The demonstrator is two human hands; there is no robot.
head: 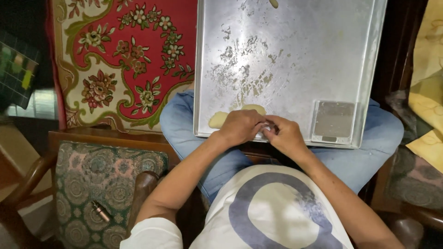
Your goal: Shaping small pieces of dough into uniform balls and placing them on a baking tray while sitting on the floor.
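Note:
A large metal baking tray [295, 55] rests across my knees. At its near edge lies a pale lump of dough [217, 120], partly covered by my left hand [240, 127]. My right hand [284, 133] meets the left one fingertip to fingertip over the tray's near rim. Both hands are curled together and seem to pinch a small bit of dough, which the fingers hide. A small flat kitchen scale [333, 122] sits in the tray's near right corner, just right of my right hand.
A red flowered carpet [120, 64] covers the floor on the left. A wooden chair with a green patterned cushion [101, 184] stands at lower left with a small metal tube [100, 211] on it. Yellow cloth [429, 92] lies at the right edge.

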